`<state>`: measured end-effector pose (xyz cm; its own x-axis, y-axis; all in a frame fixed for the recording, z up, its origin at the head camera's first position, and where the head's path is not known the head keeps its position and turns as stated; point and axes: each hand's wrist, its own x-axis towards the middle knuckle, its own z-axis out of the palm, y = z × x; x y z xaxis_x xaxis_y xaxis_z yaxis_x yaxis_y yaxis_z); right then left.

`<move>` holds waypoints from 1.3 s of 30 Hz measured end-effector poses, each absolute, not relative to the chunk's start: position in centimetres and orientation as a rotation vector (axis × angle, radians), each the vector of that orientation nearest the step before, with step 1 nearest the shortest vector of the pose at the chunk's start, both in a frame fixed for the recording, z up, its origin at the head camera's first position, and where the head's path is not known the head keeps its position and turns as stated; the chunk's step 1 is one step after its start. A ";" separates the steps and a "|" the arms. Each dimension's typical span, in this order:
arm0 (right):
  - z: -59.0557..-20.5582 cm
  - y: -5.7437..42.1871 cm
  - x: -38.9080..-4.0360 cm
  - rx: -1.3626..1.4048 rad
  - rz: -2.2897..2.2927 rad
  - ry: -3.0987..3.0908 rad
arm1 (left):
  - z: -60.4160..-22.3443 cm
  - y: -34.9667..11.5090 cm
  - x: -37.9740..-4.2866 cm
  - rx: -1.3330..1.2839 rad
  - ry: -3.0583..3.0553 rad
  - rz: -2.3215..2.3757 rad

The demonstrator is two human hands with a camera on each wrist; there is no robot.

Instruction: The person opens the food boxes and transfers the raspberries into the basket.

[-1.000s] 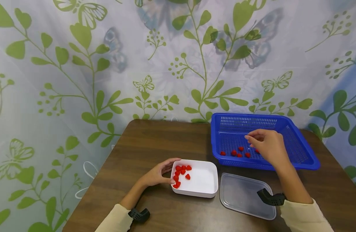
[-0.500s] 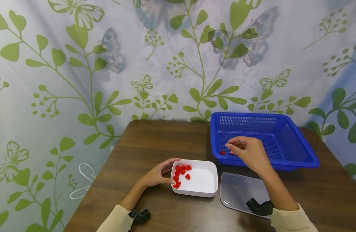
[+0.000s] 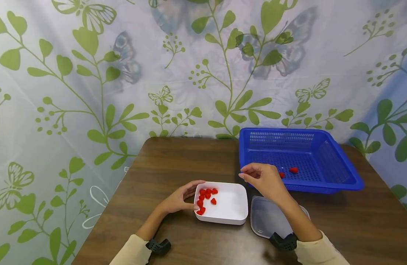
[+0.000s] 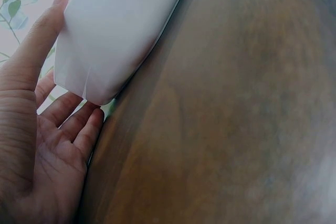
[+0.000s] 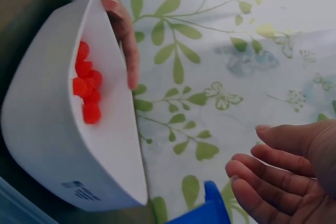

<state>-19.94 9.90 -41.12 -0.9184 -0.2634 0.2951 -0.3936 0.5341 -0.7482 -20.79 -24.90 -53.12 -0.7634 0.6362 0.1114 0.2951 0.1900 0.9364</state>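
My left hand holds the left end of a white plastic box, thumb at the near corner and fingers round the far side. Inside, small red strawberry-shaped pieces cluster along the left wall, with one a little apart. My right hand hovers above the near left corner of a blue perforated basket, right of the box. Its thumb and fingers stand slightly apart in the right wrist view, with nothing visible between them. More red pieces lie in the basket; the hand covers part of its floor.
A translucent lid lies right of the box, partly under my right forearm. All stand on a brown wooden table. A leaf-patterned curtain hangs behind its far edge. Each wrist wears a black strap.
My right hand has moved left and toward me, from over the basket's middle to its near left corner. The left hand and the box keep their place.
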 end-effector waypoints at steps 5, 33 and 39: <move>-42.0 8.6 -19.8 0.618 1.369 -2.608 | -52.8 -24.8 -20.7 0.872 2.171 1.596; -47.2 3.8 -19.7 0.852 1.388 -2.754 | -53.2 -25.2 -20.7 0.900 2.157 1.575; -47.6 3.1 -19.7 0.871 1.325 -2.781 | -53.1 -25.1 -20.7 0.879 2.147 1.578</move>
